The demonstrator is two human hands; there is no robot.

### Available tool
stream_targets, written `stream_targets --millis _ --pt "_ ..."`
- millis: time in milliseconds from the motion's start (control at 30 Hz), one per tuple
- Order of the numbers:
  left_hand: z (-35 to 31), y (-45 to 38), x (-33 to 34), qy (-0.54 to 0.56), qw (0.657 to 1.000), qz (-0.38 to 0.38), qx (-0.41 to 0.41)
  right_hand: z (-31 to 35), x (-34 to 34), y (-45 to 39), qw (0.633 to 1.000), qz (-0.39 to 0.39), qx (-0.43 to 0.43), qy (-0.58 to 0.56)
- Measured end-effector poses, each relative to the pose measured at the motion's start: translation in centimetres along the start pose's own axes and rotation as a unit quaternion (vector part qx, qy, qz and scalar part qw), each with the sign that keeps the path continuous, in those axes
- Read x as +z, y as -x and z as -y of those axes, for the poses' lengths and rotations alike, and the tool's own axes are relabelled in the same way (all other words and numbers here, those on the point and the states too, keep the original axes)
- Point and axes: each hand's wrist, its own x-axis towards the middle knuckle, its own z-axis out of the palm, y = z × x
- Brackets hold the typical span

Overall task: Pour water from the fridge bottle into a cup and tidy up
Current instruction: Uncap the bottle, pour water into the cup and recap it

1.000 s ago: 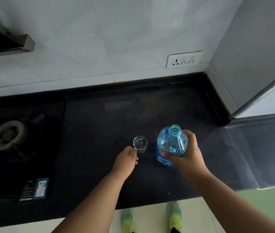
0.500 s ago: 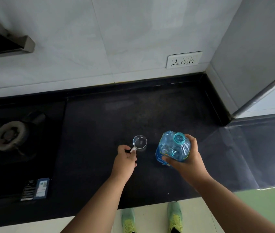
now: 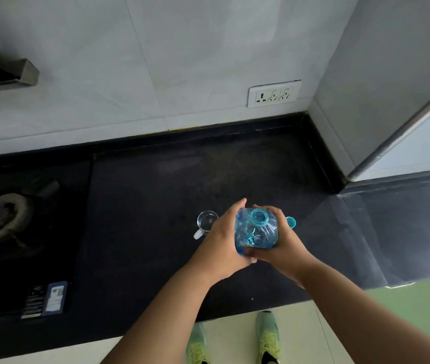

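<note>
Bottle: ribbed blue plastic, uncapped (cap behind it), clasped by left hand and right hand above counter front edge; clear round cup just left.

Left hand left cup, now grips bottle beside right hand

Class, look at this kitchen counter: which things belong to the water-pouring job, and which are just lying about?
Part of the job: bottle, gripped by left hand and right hand; glass cup; bottle cap.

Lying about: gas burner; small box; wall socket.
</note>
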Motion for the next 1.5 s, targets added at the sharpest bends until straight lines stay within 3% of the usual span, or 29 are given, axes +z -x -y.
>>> stream_targets --millis 167,233,300,367,433,500,767,933,1067,1300,1500 --pt "0.1 0.9 0.2 -0.023 0.998 -0.053 -0.025 0.6 -1.6 -1.0 0.989 0.124 0.018 0.073" --pt "0.2 1.2 0.5 -0.025 0.996 -0.074 -0.036 -0.1 -2.5 -2.2 0.97 0.151 0.011 0.191" --pt "0.2 1.2 0.8 -0.022 0.996 -0.079 -0.043 -1.6 -3.5 -3.8 0.928 0.102 -0.007 0.358" --pt "0.0 1.2 1.1 -0.016 0.995 -0.084 -0.05 -2.6 -4.4 -4.8 0.906 0.015 0.035 0.422" --pt "-0.1 1.3 1.2 -0.005 0.994 -0.088 -0.059 -3.0 -4.9 -5.1 0.91 -0.051 0.105 0.399" --pt "-0.2 1.3 1.2 0.002 0.994 -0.087 -0.067 -3.4 -4.9 -5.1 0.911 -0.068 0.131 0.385" --pt "-0.2 1.3 1.4 0.02 0.993 -0.084 -0.081 -5.7 -4.3 -3.7 0.917 -0.114 0.1 0.369" --pt "-0.1 1.5 1.7 0.043 0.991 -0.086 -0.095 -5.9 -3.9 -2.7 0.917 -0.102 0.102 0.371" --pt "-0.3 1.4 1.7 0.043 0.991 -0.078 -0.096 -4.5 -4.4 -2.1 0.936 -0.13 0.099 0.312" --pt "-1.1 1.2 1.7 0.097 0.985 -0.078 -0.123 1.3 -5.0 -0.3 0.96 -0.213 0.024 0.179" --pt "-3.7 3.5 0.5 0.096 0.986 -0.113 -0.072 7.4 -6.4 3.8 0.968 -0.205 -0.081 0.119"
